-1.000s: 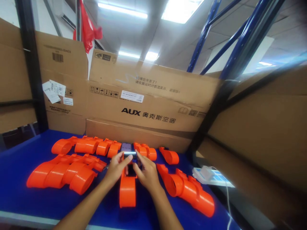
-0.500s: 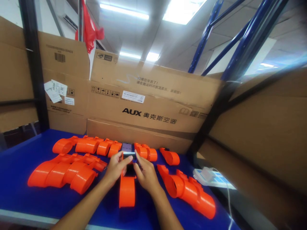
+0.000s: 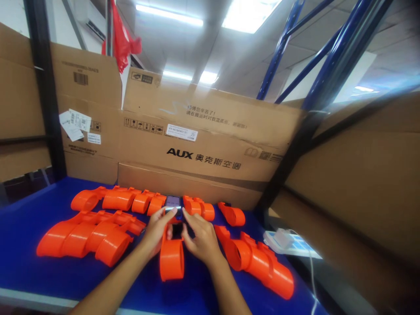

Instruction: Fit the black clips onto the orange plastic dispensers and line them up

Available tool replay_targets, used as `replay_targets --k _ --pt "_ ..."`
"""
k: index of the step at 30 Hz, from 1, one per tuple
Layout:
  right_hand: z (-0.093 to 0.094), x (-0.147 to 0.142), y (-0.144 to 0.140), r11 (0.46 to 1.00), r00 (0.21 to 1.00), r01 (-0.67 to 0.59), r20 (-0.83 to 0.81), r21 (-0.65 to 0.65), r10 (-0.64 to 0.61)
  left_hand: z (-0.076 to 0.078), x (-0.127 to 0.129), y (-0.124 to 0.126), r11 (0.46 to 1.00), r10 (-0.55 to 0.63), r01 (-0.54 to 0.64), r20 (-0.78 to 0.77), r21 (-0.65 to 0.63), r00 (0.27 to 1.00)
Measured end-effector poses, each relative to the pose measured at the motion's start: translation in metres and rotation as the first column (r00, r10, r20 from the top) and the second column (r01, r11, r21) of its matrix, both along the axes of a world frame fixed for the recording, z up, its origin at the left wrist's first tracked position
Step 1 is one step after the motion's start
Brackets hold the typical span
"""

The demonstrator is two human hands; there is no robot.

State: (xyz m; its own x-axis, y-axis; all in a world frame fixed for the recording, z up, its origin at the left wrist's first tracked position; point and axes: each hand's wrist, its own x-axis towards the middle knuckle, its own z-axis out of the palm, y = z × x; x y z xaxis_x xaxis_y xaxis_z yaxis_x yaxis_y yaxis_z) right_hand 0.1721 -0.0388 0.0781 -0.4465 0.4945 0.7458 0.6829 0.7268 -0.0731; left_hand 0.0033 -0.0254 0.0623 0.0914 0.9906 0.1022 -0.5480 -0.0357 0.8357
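On the blue surface (image 3: 33,267), rows of orange housings (image 3: 85,238) lie unmoved; the one orange housing (image 3: 171,258) between both hands has tilted left. Left hand (image 3: 157,229) and right hand (image 3: 200,236) stay closed on its dark upper end, fingertips now nearer together.

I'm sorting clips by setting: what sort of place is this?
Probably a warehouse or factory workbench: stacked cardboard boxes, blue racking, and many alike orange parts laid out on the blue table.

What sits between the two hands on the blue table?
In the head view, an orange plastic housing lies between the left hand and right hand, both touching it.
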Motion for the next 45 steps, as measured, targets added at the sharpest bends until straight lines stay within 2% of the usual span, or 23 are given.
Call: replay_targets --k 8,15,28,35,39,43,45 --pt "-0.002 -0.001 0.001 0.993 0.996 0.069 0.045 0.090 -0.074 0.002 -0.002 -0.003 0.985 -0.139 0.141 0.025 -0.098 0.990" --pt "-0.007 -0.006 0.002 0.985 0.993 0.095 0.050 0.143 -0.103 -0.001 -0.003 0.001 0.979 -0.159 0.163 0.043 -0.126 0.986" --pt "-0.013 -0.008 0.002 0.992 0.998 0.045 0.026 0.117 -0.048 0.000 -0.004 -0.001 0.971 -0.203 0.207 0.046 -0.123 0.978" --pt "-0.009 0.001 0.004 0.999 0.998 -0.031 -0.049 0.022 0.032 0.001 -0.005 -0.001 0.981 -0.184 0.182 -0.022 -0.062 0.983" --pt "-0.009 0.004 0.005 0.999 0.991 -0.003 -0.136 -0.034 -0.001 0.001 -0.004 -0.002 0.987 -0.156 0.158 -0.109 0.009 0.982" --pt "-0.010 0.003 0.006 0.999 0.976 0.016 -0.216 -0.046 -0.025 0.001 -0.002 -0.002 0.980 -0.182 0.188 -0.086 0.066 0.979" --pt "-0.009 0.003 0.005 0.999 0.972 0.009 -0.232 -0.048 -0.020 -0.001 -0.001 -0.001 0.984 -0.143 0.153 -0.111 0.087 0.984"
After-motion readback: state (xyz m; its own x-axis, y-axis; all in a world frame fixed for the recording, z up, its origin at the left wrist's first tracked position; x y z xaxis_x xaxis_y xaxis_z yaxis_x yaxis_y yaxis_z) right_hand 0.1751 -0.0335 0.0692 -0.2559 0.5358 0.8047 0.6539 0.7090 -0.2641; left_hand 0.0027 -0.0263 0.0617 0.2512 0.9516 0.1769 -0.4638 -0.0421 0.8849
